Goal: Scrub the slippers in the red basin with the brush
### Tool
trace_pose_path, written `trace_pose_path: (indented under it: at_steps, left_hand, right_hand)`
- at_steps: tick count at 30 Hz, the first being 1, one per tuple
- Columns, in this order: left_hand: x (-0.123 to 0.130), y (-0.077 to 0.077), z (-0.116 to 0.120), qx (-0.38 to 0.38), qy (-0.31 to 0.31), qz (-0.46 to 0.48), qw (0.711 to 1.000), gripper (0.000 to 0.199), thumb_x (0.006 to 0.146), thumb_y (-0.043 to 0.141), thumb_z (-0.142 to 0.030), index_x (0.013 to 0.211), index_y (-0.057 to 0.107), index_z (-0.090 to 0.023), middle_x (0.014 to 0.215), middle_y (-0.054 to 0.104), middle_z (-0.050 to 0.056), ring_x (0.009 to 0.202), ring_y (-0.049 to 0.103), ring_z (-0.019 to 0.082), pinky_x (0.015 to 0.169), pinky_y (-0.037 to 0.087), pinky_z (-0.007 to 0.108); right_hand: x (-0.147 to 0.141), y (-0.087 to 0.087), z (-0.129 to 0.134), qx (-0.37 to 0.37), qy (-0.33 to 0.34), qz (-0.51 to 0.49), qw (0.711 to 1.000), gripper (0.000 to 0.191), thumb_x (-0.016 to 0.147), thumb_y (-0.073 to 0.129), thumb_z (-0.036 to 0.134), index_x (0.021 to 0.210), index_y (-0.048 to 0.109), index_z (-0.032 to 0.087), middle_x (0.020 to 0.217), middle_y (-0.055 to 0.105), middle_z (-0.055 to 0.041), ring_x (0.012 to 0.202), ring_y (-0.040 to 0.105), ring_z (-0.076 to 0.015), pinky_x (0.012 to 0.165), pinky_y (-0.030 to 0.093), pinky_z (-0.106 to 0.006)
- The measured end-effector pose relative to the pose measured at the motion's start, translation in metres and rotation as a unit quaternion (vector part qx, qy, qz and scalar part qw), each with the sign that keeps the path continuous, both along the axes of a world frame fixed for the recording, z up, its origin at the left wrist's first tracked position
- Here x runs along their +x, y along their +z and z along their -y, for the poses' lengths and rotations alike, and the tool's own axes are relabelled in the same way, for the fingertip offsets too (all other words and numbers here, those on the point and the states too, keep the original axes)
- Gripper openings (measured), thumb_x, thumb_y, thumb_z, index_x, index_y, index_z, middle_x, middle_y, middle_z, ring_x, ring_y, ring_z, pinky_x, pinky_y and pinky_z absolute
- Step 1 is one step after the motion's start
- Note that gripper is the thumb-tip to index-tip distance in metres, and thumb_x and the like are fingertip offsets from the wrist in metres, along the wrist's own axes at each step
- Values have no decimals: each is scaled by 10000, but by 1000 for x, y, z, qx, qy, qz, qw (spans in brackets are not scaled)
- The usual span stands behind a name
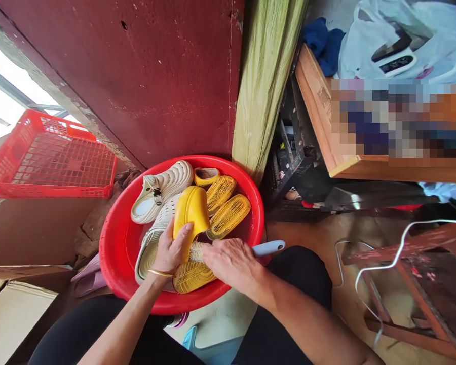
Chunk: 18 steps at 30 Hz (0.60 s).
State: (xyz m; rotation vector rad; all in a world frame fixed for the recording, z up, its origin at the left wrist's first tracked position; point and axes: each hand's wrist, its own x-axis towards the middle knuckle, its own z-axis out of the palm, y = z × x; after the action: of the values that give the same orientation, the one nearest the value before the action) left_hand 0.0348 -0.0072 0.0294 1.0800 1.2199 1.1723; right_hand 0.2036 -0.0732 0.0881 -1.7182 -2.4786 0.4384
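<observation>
A yellow clog [192, 208] is gripped in my left hand [170, 249], with the thumb across its side, over a red basin [114, 243]. My right hand [231, 259] is closed round a scrub brush with a pale blue-grey handle [270, 248]. Its bristles press at the clog's opening, partly hidden by the fingers. Two yellow soles [230, 216] and another small yellow shoe [206, 176] lie at the right and back of the basin. Beneath my hands is one more yellow sole [193, 277]. Cream clogs [171, 185] fill the left side.
A red plastic crate [68, 157] and cardboard boxes [19, 309] stand at the left, near a pink slipper [87, 276]. A maroon door [155, 81] rises behind the basin. On the right are a wooden drawer [319, 106], a white cable [397, 253] and a wooden stool [425, 299].
</observation>
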Motion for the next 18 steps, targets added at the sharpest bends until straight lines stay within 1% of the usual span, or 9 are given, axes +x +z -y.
trace_pose_path:
  at_steps: [2, 3, 5, 7, 10, 12, 14, 16, 18]
  left_hand:
    - [0, -1, -2, 69, -6, -107, 992, 389, 790, 754, -452, 1059, 722, -174, 904, 737, 47, 743, 617, 190, 696, 507, 273]
    - [0, -2, -3, 98, -10, -158, 982, 431, 808, 720, -487, 1100, 711, -171, 930, 741, 56, 779, 628, 209, 736, 511, 292]
    - [0, -3, -3, 130, -24, -232, 964, 563, 839, 651, -544, 1250, 647, -160, 1042, 748, 83, 887, 659, 253, 828, 515, 343]
    - [-1, -3, -3, 136, -36, -279, 950, 678, 864, 589, -584, 1374, 555, -139, 1143, 738, 114, 970, 676, 285, 888, 516, 389]
    - [-3, 0, -1, 133, -46, -309, 941, 737, 880, 551, -605, 1423, 505, -109, 1191, 727, 146, 1007, 688, 298, 916, 521, 411]
    - [-4, 2, 0, 132, -46, -319, 938, 743, 883, 545, -608, 1433, 494, -111, 1207, 724, 154, 1021, 693, 303, 925, 524, 423]
    - [-4, 3, 1, 139, -46, -327, 934, 755, 876, 556, -607, 1450, 475, -123, 1269, 701, 163, 1077, 683, 316, 958, 515, 445]
    - [-3, 2, 2, 153, -53, -323, 932, 759, 860, 588, -599, 1454, 474, -140, 1354, 656, 169, 1155, 654, 328, 1010, 488, 467]
    - [-2, 0, 1, 165, -58, -295, 939, 741, 836, 627, -587, 1428, 507, -157, 1413, 618, 160, 1223, 618, 332, 1065, 454, 472]
  right_hand:
    - [1, 0, 0, -9, -4, 6, 1000, 256, 1023, 442, 229, 994, 696, 224, 811, 727, -71, 689, 691, -224, 636, 502, -313]
    - [1, 1, 0, -14, -6, 8, 1000, 261, 1028, 431, 221, 1011, 692, 223, 814, 727, -72, 696, 695, -222, 640, 503, -309]
    - [2, 3, 0, -27, -5, 16, 1000, 281, 1034, 402, 196, 1061, 680, 226, 826, 728, -70, 715, 702, -217, 651, 505, -299]
    - [2, 5, 0, -38, 0, 23, 999, 309, 1038, 370, 182, 1095, 670, 230, 854, 732, -69, 747, 708, -218, 669, 510, -298]
    - [-1, 5, 0, -49, 6, 31, 998, 329, 1056, 343, 222, 1094, 669, 232, 897, 741, -74, 787, 714, -222, 701, 517, -301]
    - [-4, 4, 0, -53, 6, 35, 998, 337, 1064, 337, 255, 1089, 672, 230, 903, 746, -78, 792, 718, -227, 703, 514, -302]
    - [-7, 2, -1, -54, 2, 41, 998, 346, 1065, 332, 264, 1081, 676, 224, 890, 748, -82, 787, 722, -239, 687, 504, -308]
    - [-7, 0, -2, -54, -1, 44, 998, 350, 1060, 333, 256, 1061, 681, 214, 878, 750, -86, 785, 723, -247, 671, 486, -310]
    - [-4, -1, -4, -51, -1, 39, 998, 331, 1050, 360, 253, 1033, 686, 205, 871, 754, -88, 783, 721, -241, 661, 458, -301]
